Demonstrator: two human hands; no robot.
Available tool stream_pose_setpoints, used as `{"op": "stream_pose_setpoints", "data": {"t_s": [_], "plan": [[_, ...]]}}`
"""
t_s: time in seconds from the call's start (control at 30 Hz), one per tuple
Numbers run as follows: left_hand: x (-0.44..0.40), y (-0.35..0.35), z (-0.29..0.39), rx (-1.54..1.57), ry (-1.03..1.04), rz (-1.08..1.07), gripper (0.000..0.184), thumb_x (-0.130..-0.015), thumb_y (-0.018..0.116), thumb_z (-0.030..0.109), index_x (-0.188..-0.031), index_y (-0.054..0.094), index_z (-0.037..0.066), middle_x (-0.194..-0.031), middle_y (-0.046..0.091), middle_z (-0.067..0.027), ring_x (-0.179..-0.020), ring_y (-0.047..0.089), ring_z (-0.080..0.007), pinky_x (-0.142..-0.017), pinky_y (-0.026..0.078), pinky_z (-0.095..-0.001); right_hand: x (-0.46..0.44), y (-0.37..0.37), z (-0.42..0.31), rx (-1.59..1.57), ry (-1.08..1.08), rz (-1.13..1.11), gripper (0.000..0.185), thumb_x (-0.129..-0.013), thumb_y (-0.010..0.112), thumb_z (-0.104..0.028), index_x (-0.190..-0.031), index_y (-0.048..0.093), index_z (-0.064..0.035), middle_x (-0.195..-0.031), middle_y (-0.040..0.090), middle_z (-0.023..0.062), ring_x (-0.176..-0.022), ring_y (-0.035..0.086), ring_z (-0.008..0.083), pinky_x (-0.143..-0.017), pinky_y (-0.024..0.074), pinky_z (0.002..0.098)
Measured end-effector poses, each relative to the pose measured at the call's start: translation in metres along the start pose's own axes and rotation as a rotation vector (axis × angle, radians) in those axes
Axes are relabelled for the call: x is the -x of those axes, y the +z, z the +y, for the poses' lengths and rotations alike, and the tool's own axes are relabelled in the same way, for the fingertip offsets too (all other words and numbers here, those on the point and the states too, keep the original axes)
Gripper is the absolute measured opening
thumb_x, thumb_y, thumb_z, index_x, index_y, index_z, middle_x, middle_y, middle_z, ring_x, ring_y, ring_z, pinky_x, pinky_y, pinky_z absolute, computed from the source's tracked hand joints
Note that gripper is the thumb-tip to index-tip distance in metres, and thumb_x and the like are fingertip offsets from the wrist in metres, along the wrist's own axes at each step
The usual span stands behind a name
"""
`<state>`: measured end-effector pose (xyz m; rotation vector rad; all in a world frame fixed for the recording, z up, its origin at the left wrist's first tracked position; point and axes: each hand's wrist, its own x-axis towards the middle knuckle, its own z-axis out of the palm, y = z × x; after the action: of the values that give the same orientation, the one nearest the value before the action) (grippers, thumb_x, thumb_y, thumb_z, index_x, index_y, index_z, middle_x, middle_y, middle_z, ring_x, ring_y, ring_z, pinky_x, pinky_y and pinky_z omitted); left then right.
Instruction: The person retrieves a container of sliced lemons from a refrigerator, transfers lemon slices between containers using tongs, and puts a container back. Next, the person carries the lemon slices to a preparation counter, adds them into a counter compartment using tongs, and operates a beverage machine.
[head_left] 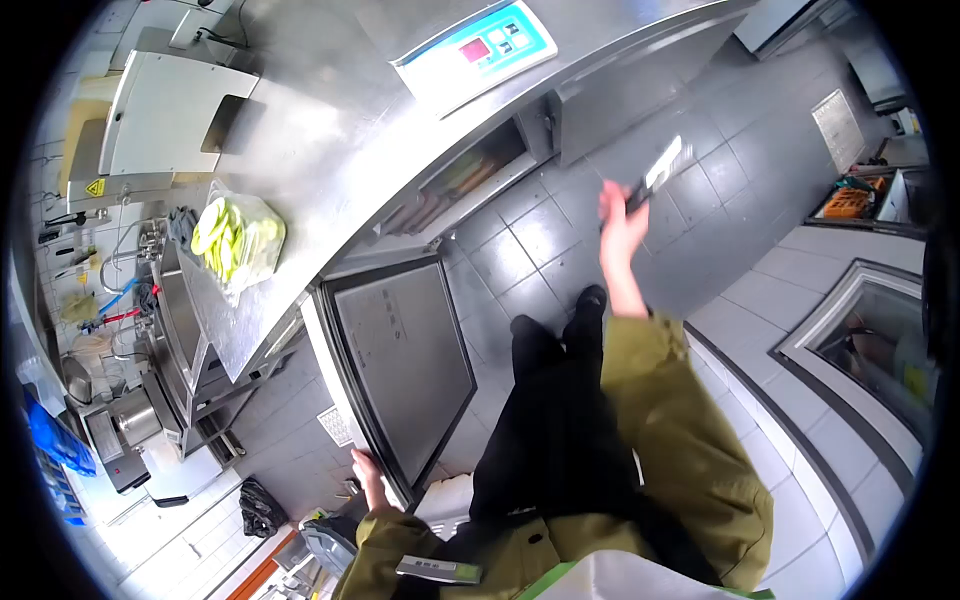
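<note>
My right hand [622, 235] is closed around the black handle of a knife [655, 175], held out over the tiled floor. Its shiny blade is smeared by motion. At the lower left, my left hand [369, 478] is at the outer edge of an open refrigerator door [405, 345], fingers curled on it. Above that door runs a steel counter [330, 140]. On it stands a clear plastic container [265, 240] filled with pale green slices [225, 238]. Inside the open compartment under the counter, stored items [465, 175] show only dimly.
A blue-and-white panel [490, 47] with a red display is at the counter's edge. A white box-shaped appliance [165, 115] stands at the upper left. Steel pot [135, 415] and black bag [262, 508] are at the lower left. A glass-fronted unit [870, 350] is at the right.
</note>
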<state>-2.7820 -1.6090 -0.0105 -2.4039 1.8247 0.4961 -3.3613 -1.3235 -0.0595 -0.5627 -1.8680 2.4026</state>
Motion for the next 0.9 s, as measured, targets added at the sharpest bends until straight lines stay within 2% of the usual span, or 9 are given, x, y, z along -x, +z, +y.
{"op": "stream_pose_setpoints", "data": {"t_s": [0.1, 0.17, 0.27, 0.47, 0.57, 0.63, 0.77, 0.83, 0.9], "plan": [[0.012, -0.001, 0.014, 0.187, -0.054, -0.118, 0.055, -0.085, 0.028, 0.044, -0.057, 0.057, 0.007, -0.046, 0.049, -0.0036, -0.041, 0.048, -0.0156, -0.039, 0.036, -0.0292, -0.03, 0.05, -0.067, -0.234, -0.079, -0.008, 0.021, -0.081, 0.053, -0.01, -0.095, 0.048, 0.004, -0.092, 0.059, 0.0106, -0.081, 0.058, 0.0168, -0.067, 0.0456, 0.0258], [0.013, 0.003, 0.011, 0.29, -0.022, -0.277, 0.051, -0.083, 0.03, 0.039, -0.054, 0.054, 0.005, -0.046, 0.048, -0.0047, -0.042, 0.049, -0.0168, -0.039, 0.039, -0.0301, -0.072, 0.069, -0.062, 0.02, -0.341, 0.018, 0.025, -0.078, 0.055, -0.011, -0.095, 0.049, 0.0053, -0.087, 0.06, 0.0133, -0.079, 0.059, 0.0213, -0.071, 0.0455, 0.0319], [0.047, 0.014, 0.021, 0.385, 0.022, -0.266, 0.051, -0.086, 0.029, 0.038, -0.059, 0.053, 0.003, -0.049, 0.05, -0.0055, -0.041, 0.049, -0.0195, -0.04, 0.041, -0.0318, -0.108, 0.085, -0.068, 0.125, -0.376, 0.019, 0.023, -0.073, 0.057, -0.012, -0.089, 0.052, 0.0046, -0.08, 0.06, 0.0142, -0.077, 0.059, 0.0249, -0.073, 0.0441, 0.0356], [0.143, 0.031, 0.092, 0.494, -0.296, -0.387, 0.052, -0.091, 0.024, 0.038, -0.107, 0.046, -0.006, -0.103, 0.053, -0.0185, -0.087, 0.058, -0.0271, -0.075, 0.049, -0.0392, -0.127, 0.105, -0.09, -0.389, 0.07, -0.094, 0.016, -0.075, 0.049, -0.002, -0.089, 0.048, 0.0058, -0.084, 0.058, 0.0145, -0.07, 0.059, 0.0214, -0.062, 0.0464, 0.031], [0.157, 0.045, 0.099, 0.362, -0.196, -0.631, 0.049, -0.092, 0.022, 0.038, -0.093, 0.05, -0.002, -0.083, 0.058, -0.0149, -0.076, 0.058, -0.0237, -0.065, 0.049, -0.0384, -0.133, 0.108, -0.088, -0.336, 0.063, -0.042, 0.019, -0.076, 0.046, 0.002, -0.095, 0.044, 0.0055, -0.087, 0.056, 0.0153, -0.072, 0.059, 0.0227, -0.06, 0.0476, 0.0294], [0.168, 0.074, 0.103, 0.553, -0.127, -0.489, 0.047, -0.091, 0.023, 0.04, -0.081, 0.05, 0.002, -0.068, 0.056, -0.0086, -0.059, 0.054, -0.0199, -0.052, 0.047, -0.0326, -0.144, 0.111, -0.071, -0.12, -0.081, 0.052, 0.023, -0.077, 0.044, 0.003, -0.099, 0.041, 0.0051, -0.089, 0.055, 0.0161, -0.072, 0.059, 0.0238, -0.061, 0.0493, 0.0294], [0.209, 0.1, 0.162, 0.766, -0.326, -0.513, 0.038, -0.09, 0.027, 0.041, -0.078, 0.048, 0.011, -0.058, 0.046, -0.0003, -0.046, 0.044, -0.0163, -0.039, 0.034, -0.0258, -0.146, 0.112, -0.091, -0.698, 0.303, -0.053, 0.025, -0.078, 0.036, 0.004, -0.103, 0.039, 0.0034, -0.09, 0.053, 0.0157, -0.075, 0.059, 0.0266, -0.064, 0.0537, 0.0388], [0.219, 0.112, 0.182, 0.895, -0.318, -0.677, 0.038, -0.089, 0.026, 0.044, -0.089, 0.048, 0.013, -0.074, 0.053, -0.0016, -0.06, 0.048, -0.0158, -0.048, 0.035, -0.0284, -0.15, 0.109, -0.085, -0.741, 0.366, -0.139, 0.026, -0.078, 0.036, 0.003, -0.103, 0.039, 0.0043, -0.089, 0.054, 0.0158, -0.074, 0.06, 0.0268, -0.063, 0.0539, 0.0388], [0.271, 0.099, 0.238, 0.839, -0.258, -0.703, 0.046, -0.088, 0.023, 0.048, -0.111, 0.043, 0.013, -0.108, 0.051, -0.0028, -0.092, 0.048, -0.017, -0.073, 0.036, -0.0365, -0.158, 0.109, -0.084, -0.88, 0.504, -0.115, 0.013, -0.065, 0.042, 0.003, -0.077, 0.046, 0.0037, -0.065, 0.05, 0.0121, -0.05, 0.049, 0.0191, -0.052, 0.0496, 0.0341]]}}
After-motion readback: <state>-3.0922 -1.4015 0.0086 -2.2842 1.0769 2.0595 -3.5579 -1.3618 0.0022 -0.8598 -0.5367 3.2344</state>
